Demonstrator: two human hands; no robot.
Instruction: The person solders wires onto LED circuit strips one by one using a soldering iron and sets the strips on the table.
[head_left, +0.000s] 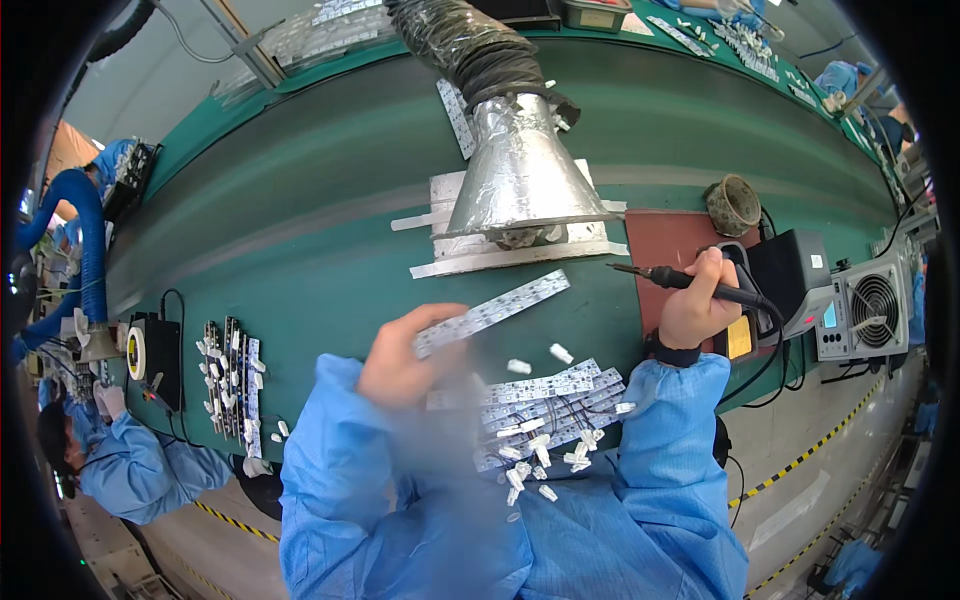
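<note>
1. The left hand point(405, 355) is holding one end of a thin white strip point(510, 305). The strip is up over the green table point(300, 275), and its other end points up and to the right.
2. A gray blur hides part of the left arm, so it is hard to see just how the fingers sit.
3. The right hand point(697, 303) is wrapped around a black soldering iron point(664, 276). The iron's tip points left, near the strip's far end but not touching it.
4. More strips point(550, 408) lie in a pile near the person's tummy, with small white plugs point(540, 445) on top.
5. A big silver hood point(525, 170) is past the hands.
6. On the right are a red mat point(655, 235), a round pot point(737, 207) and a yellow sponge point(740, 338).
7. On the left, another bunch of strips point(254, 385) lies on the table.
</note>
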